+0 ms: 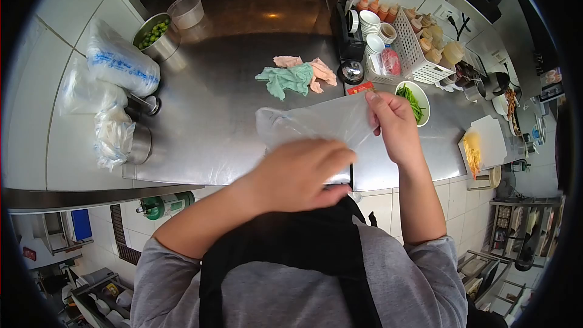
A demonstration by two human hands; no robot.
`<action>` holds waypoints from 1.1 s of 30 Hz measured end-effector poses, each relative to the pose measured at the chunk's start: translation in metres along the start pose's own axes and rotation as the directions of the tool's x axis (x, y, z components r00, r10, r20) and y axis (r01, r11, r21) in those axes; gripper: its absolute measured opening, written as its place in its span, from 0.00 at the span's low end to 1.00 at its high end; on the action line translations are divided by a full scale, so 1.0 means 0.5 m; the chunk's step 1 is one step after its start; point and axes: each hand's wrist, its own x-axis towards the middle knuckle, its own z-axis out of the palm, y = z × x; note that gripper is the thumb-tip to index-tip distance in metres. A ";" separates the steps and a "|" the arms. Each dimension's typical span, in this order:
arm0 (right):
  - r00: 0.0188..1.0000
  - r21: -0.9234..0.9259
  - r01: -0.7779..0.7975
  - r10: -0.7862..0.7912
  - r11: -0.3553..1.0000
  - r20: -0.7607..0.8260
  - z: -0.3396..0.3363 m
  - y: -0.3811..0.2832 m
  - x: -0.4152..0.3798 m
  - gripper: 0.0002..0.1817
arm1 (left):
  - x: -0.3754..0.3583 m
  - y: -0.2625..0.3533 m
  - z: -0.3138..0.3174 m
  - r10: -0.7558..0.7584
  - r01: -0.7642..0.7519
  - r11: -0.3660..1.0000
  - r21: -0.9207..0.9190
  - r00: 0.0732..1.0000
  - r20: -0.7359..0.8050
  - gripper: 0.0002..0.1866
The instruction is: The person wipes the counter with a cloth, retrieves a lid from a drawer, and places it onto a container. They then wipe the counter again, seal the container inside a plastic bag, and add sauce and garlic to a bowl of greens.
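Note:
A clear plastic bag (313, 120) is stretched over the near part of the steel counter (194, 140). My right hand (396, 123) pinches its upper right corner between thumb and fingers. In front of the bag's lower edge is my left hand (300, 173), slightly blurred, its thumb spread from the stretched fingers. Just right of my right hand stands a white bowl (426, 98) of cut green vegetables (412, 98). Crumpled green (291, 79) and pink (323, 74) cloths lie beyond the bag. A red packet (359, 88) shows near my right fingertips.
Packs of plastic bags (121, 64) and a metal pot (159, 39) of green fruits line the left side. A call bell (351, 71) and white basket (419, 54) with squeeze bottles stand at the back right. An opened food box (489, 138) sits at the right edge.

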 end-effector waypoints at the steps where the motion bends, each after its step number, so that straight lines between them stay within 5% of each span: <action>1: 0.999 -0.082 0.051 -0.052 0.995 -0.009 -0.004 -0.004 0.003 0.21 | -0.008 0.009 0.015 -0.236 0.233 0.971 0.054 0.898 0.371 0.24; 3: 0.994 -0.164 0.109 -0.111 0.980 -0.008 -0.014 -0.002 0.007 0.20 | -0.018 -0.030 0.047 -0.470 0.400 0.878 0.262 0.625 0.623 0.21; 4: 0.991 -0.148 0.124 -0.130 0.981 -0.034 -0.021 0.009 0.010 0.18 | -0.025 -0.055 0.053 -0.473 0.400 0.877 0.264 0.627 0.619 0.21; 6: 0.987 -0.132 0.142 -0.151 0.981 -0.062 -0.023 0.021 0.010 0.17 | -0.041 -0.100 0.049 -0.511 0.612 0.790 -0.045 0.696 0.504 0.20; 7: 0.932 -0.295 0.268 -0.324 0.917 -0.159 -0.016 0.024 0.003 0.15 | -0.050 -0.111 0.049 -0.510 0.610 0.791 -0.044 0.697 0.505 0.20; 8: 0.841 -0.462 0.356 -0.494 0.813 -0.222 -0.009 0.027 -0.006 0.14 | -0.059 -0.119 0.052 -0.406 0.487 0.865 -0.118 0.819 0.406 0.20; 9: 0.843 -0.462 0.353 -0.491 0.814 -0.221 -0.003 0.018 -0.016 0.14 | -0.066 -0.121 0.052 -0.291 0.350 0.920 -0.176 0.911 0.292 0.20; 11: 0.609 -0.767 0.630 -0.691 0.122 0.390 0.004 -0.011 -0.035 0.11 | -0.078 -0.110 0.049 -0.333 0.399 0.886 -0.238 0.903 0.272 0.19; 12: 0.709 -0.774 0.619 -0.519 0.132 0.478 0.001 0.002 -0.039 0.13 | -0.085 -0.103 0.049 -0.371 0.439 0.847 -0.299 0.892 0.260 0.19; 13: 0.712 -0.777 0.615 -0.519 0.138 0.472 -0.017 0.006 -0.027 0.13 | -0.094 -0.101 0.054 -0.370 0.441 0.847 -0.298 0.890 0.267 0.19; 15: 0.707 -0.868 0.491 -0.549 -0.072 0.445 -0.073 0.008 0.017 0.13 | -0.110 -0.106 0.068 -0.481 0.513 0.855 -0.071 0.838 0.257 0.15; 16: 0.668 -0.860 0.509 -0.618 -0.027 0.415 -0.093 -0.005 0.021 0.24 | -0.110 -0.113 0.069 -0.480 0.512 0.856 -0.073 0.839 0.257 0.15; 17: 0.667 -0.859 0.512 -0.617 -0.029 0.418 -0.087 0.005 0.021 0.24 | -0.109 -0.121 0.066 -0.480 0.479 0.874 0.083 0.821 0.309 0.15; 18: 0.723 -0.658 0.621 -0.637 0.427 0.268 -0.071 0.032 0.016 0.33 | -0.110 -0.126 0.065 -0.487 0.428 0.873 0.235 0.796 0.359 0.15; 19: 0.802 -0.269 0.595 -0.580 0.758 0.140 -0.051 0.065 0.011 0.43 | -0.114 -0.130 0.067 -0.490 0.431 0.871 0.235 0.796 0.355 0.15; 20: 0.876 -0.004 0.463 -0.457 0.886 0.151 -0.029 0.114 0.007 0.61 | -0.118 -0.139 0.071 -0.447 0.395 0.893 0.216 0.840 0.310 0.16; 23: 0.877 0.201 0.432 -0.461 0.879 0.135 0.037 0.244 0.032 0.55 | -0.146 -0.157 0.103 -0.343 0.285 0.922 0.263 0.916 0.210 0.18; 25: 0.904 0.263 -0.073 -0.048 0.962 0.426 0.064 0.252 0.050 0.37 | -0.159 -0.160 0.130 -0.274 0.208 0.919 0.335 0.948 0.162 0.19; 26: 0.901 0.268 -0.071 -0.053 0.961 0.431 0.090 0.253 0.053 0.37 | -0.164 -0.162 0.140 -0.239 0.188 0.924 0.333 0.963 0.121 0.18; 28: 0.961 0.707 -0.199 -0.006 0.679 0.276 0.143 0.231 0.055 0.21 | -0.174 -0.181 0.144 -0.196 0.158 0.929 0.335 0.977 0.081 0.17; 29: 0.961 0.707 -0.195 -0.011 0.680 0.275 0.143 0.240 0.062 0.21 | -0.182 -0.193 0.141 -0.181 0.168 0.965 0.201 0.982 0.046 0.14; 31: 0.977 0.868 -0.207 0.140 0.452 0.160 0.141 0.286 0.078 0.14 | -0.216 -0.225 0.135 -0.172 0.171 0.983 0.062 0.985 0.008 0.13; 33: 0.967 0.878 -0.231 -0.005 0.419 0.257 0.124 0.316 0.095 0.14 | -0.257 -0.247 0.116 -0.354 0.363 0.930 -0.052 0.850 -0.389 0.13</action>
